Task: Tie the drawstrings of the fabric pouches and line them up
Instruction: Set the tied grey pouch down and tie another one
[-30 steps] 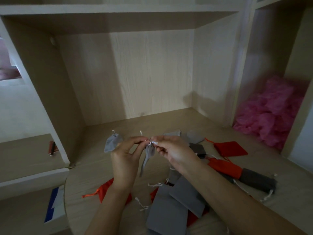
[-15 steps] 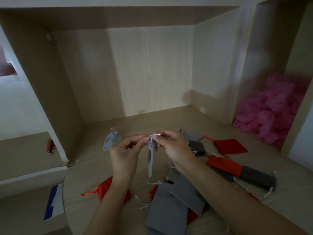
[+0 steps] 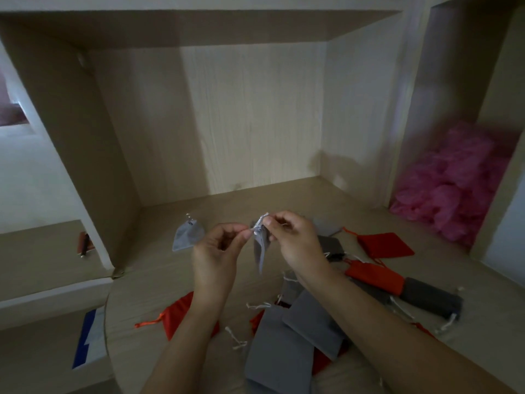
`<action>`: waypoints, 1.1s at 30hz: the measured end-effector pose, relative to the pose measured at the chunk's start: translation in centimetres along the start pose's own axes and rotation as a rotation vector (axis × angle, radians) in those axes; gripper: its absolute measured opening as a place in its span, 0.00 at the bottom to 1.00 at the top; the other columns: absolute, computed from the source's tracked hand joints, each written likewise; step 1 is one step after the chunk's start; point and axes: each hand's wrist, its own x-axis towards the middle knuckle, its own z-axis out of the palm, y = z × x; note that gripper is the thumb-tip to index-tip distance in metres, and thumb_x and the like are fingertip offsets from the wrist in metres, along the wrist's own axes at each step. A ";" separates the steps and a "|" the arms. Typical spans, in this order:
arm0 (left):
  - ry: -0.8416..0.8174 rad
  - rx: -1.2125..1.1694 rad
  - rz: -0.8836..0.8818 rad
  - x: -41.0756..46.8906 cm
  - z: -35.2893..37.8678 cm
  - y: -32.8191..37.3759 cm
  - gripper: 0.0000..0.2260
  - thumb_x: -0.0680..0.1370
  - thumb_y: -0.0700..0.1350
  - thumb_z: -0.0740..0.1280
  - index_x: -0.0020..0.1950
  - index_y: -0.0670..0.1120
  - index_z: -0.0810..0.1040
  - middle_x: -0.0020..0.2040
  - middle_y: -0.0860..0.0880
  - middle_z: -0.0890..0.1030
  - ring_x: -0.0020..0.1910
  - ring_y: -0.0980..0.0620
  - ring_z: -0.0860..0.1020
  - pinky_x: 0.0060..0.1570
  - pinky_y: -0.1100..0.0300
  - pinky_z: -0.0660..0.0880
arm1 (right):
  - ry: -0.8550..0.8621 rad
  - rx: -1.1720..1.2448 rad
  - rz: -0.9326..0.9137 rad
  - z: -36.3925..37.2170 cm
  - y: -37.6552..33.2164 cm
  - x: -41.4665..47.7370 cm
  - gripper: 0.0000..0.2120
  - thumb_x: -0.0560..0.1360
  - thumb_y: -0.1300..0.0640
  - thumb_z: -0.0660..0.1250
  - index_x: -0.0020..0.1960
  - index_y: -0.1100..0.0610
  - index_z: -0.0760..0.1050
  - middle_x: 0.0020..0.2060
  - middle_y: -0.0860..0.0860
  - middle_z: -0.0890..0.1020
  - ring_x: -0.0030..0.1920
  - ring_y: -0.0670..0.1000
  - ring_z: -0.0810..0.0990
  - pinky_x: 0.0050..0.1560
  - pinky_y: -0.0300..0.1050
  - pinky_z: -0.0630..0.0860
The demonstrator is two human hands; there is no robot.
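A small light grey pouch [image 3: 261, 247] hangs in the air between my hands, its neck gathered. My left hand [image 3: 217, 251] pinches one white drawstring end at the left of the neck. My right hand [image 3: 292, 237] pinches the other end at the top right of it. Behind my left hand a tied light grey pouch [image 3: 186, 237] lies on the wooden desk [image 3: 159, 268]. Several loose grey pouches [image 3: 287, 336] and red pouches [image 3: 382, 245] lie scattered below and to the right of my hands.
A dark grey pouch [image 3: 431, 301] lies at the right beside a red one [image 3: 375, 275]. Another red pouch [image 3: 176, 311] lies under my left forearm. A pink plastic heap [image 3: 460, 180] fills the right cubby. A small brown object [image 3: 84, 243] rests on the left ledge.
My hands have drawn slightly apart on the strings. The hanging pouch has turned and now hangs straighter below the knot.
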 end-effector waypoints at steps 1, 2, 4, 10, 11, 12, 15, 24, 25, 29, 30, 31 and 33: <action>-0.014 -0.037 -0.031 0.1 0.1 -0.1 0.05 0.72 0.39 0.71 0.40 0.48 0.80 0.35 0.55 0.83 0.35 0.61 0.79 0.39 0.71 0.74 | 0.000 0.036 0.033 -0.1 0.0 0.0 0.08 0.77 0.62 0.64 0.40 0.56 0.77 0.30 0.46 0.79 0.29 0.39 0.75 0.36 0.33 0.72; -0.029 -0.078 -0.067 0.1 0.1 -0.2 0.04 0.72 0.38 0.71 0.40 0.47 0.80 0.36 0.55 0.83 0.37 0.60 0.80 0.40 0.71 0.74 | -0.005 0.075 0.080 -0.1 0.0 0.1 0.09 0.78 0.62 0.63 0.39 0.56 0.77 0.27 0.44 0.77 0.27 0.38 0.73 0.35 0.31 0.71; -0.064 -0.159 -0.136 -0.1 0.3 0.0 0.03 0.73 0.37 0.70 0.41 0.44 0.80 0.37 0.53 0.84 0.39 0.59 0.81 0.41 0.71 0.74 | -0.002 0.183 0.204 -0.1 0.1 0.2 0.11 0.78 0.62 0.62 0.38 0.57 0.77 0.23 0.43 0.75 0.25 0.39 0.71 0.32 0.30 0.69; -0.168 -0.300 -0.221 0.0 0.6 0.2 0.04 0.73 0.34 0.68 0.40 0.42 0.79 0.36 0.51 0.83 0.38 0.57 0.80 0.42 0.67 0.76 | 0.046 0.693 0.386 0.2 -0.2 0.7 0.15 0.78 0.68 0.59 0.34 0.62 0.74 0.23 0.50 0.72 0.23 0.42 0.70 0.28 0.33 0.70; -0.175 -0.271 -0.220 0.0 0.7 0.1 0.04 0.73 0.34 0.68 0.41 0.41 0.79 0.36 0.51 0.83 0.38 0.57 0.80 0.42 0.68 0.76 | 0.052 0.693 0.379 0.2 -0.1 0.6 0.15 0.78 0.67 0.59 0.34 0.62 0.74 0.24 0.50 0.71 0.23 0.42 0.70 0.28 0.33 0.70; -0.178 -0.235 -0.220 0.0 0.6 0.0 0.04 0.73 0.33 0.68 0.42 0.41 0.80 0.36 0.51 0.83 0.37 0.58 0.81 0.41 0.69 0.76 | 0.052 0.674 0.377 0.2 0.1 0.5 0.15 0.78 0.67 0.59 0.34 0.61 0.75 0.24 0.50 0.71 0.23 0.42 0.70 0.28 0.33 0.70; -0.183 -0.107 -0.214 0.1 0.4 -0.5 0.06 0.73 0.33 0.69 0.45 0.43 0.81 0.37 0.50 0.83 0.36 0.62 0.80 0.38 0.73 0.73 | 0.007 0.485 0.336 0.1 1.0 0.2 0.14 0.78 0.64 0.61 0.35 0.58 0.76 0.25 0.49 0.72 0.26 0.43 0.70 0.34 0.35 0.69; -0.301 0.366 -0.122 0.3 0.4 -0.8 0.04 0.73 0.40 0.72 0.39 0.49 0.83 0.32 0.58 0.79 0.28 0.67 0.75 0.30 0.74 0.68 | 0.027 0.090 0.357 0.1 3.1 0.4 0.13 0.79 0.60 0.62 0.36 0.59 0.73 0.28 0.52 0.70 0.31 0.47 0.69 0.35 0.38 0.67; -0.344 0.368 -0.144 0.4 0.4 -0.7 0.04 0.73 0.40 0.71 0.39 0.48 0.83 0.29 0.57 0.78 0.26 0.66 0.73 0.28 0.73 0.67 | 0.046 0.164 0.416 0.2 3.4 0.3 0.14 0.79 0.62 0.62 0.35 0.59 0.74 0.27 0.52 0.71 0.31 0.48 0.70 0.36 0.39 0.67; -0.462 0.316 -0.235 1.2 -0.5 -0.7 0.03 0.73 0.40 0.71 0.41 0.46 0.84 0.21 0.58 0.74 0.20 0.63 0.68 0.24 0.73 0.62 | 0.027 0.346 0.464 0.6 3.4 0.0 0.14 0.77 0.67 0.62 0.33 0.58 0.76 0.24 0.47 0.76 0.32 0.47 0.74 0.36 0.39 0.71; -0.476 0.287 -0.256 1.3 -0.7 -0.8 0.02 0.73 0.41 0.72 0.42 0.46 0.84 0.22 0.59 0.75 0.22 0.64 0.69 0.26 0.73 0.63 | 0.015 0.357 0.444 0.6 3.2 -0.1 0.13 0.77 0.66 0.62 0.35 0.58 0.76 0.27 0.49 0.77 0.35 0.48 0.75 0.39 0.40 0.71; -0.481 0.259 -0.271 1.5 -0.9 -0.8 0.02 0.72 0.42 0.72 0.43 0.48 0.84 0.24 0.59 0.77 0.24 0.65 0.71 0.29 0.73 0.64 | -0.002 0.344 0.409 0.5 3.1 0.0 0.12 0.77 0.64 0.63 0.36 0.57 0.77 0.31 0.50 0.78 0.37 0.48 0.76 0.42 0.42 0.71; -0.481 0.240 -0.270 1.7 -1.3 -0.7 0.03 0.72 0.45 0.72 0.40 0.52 0.83 0.28 0.60 0.80 0.28 0.67 0.74 0.31 0.74 0.67 | -0.055 0.244 0.314 0.0 2.7 0.1 0.09 0.78 0.60 0.63 0.40 0.54 0.78 0.36 0.49 0.79 0.42 0.48 0.77 0.47 0.42 0.72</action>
